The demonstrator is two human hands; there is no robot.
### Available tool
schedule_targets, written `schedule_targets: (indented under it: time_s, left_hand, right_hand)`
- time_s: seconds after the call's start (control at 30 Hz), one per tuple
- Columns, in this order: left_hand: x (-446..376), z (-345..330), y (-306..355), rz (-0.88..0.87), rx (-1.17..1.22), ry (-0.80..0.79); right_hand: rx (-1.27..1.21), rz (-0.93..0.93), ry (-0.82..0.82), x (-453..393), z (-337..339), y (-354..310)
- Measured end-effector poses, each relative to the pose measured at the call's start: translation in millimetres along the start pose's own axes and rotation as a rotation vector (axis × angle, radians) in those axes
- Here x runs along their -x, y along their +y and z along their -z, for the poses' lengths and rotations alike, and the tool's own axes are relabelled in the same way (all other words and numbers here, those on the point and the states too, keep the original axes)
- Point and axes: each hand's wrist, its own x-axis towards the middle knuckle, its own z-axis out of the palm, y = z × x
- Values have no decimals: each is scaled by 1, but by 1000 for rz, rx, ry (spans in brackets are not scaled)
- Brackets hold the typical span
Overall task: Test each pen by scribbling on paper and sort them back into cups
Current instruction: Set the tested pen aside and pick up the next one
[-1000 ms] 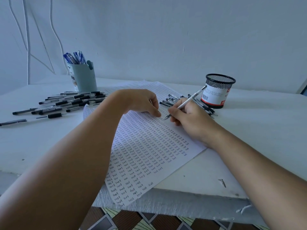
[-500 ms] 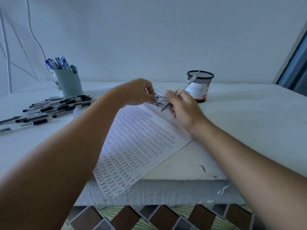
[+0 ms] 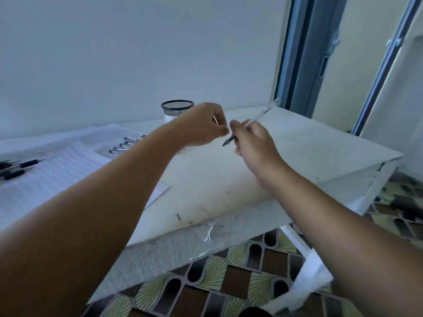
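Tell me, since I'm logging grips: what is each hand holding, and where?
The right hand pinches a clear-barrelled pen low on the barrel, near its dark tip. The left hand pinches something small and pale, unidentifiable.

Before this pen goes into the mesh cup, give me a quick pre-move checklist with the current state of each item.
1. Pen gripped by the right hand: ok, fingers curled round the barrel, tip pointing down-left.
2. Pen lifted off the paper: ok, held in the air over bare table.
3. Left hand free: cannot tell; fingertips pinched, perhaps on something small and white.
4. Mesh cup mouth reachable: not ok, the left hand sits partly in front of it.
5. Cup upright: ok.
6. Pen tested and writing: cannot tell.
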Motion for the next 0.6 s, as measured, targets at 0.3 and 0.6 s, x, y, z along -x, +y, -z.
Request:
schedule_targets:
  time_s: [0.3, 0.6]
  left_hand:
    - [-17, -104, 120, -239, 68, -182]
    - [-22, -139, 145, -274, 45, -283]
  right_hand:
    - [84, -63, 367, 53, 140, 27]
    - [290, -31, 347, 96, 206, 56]
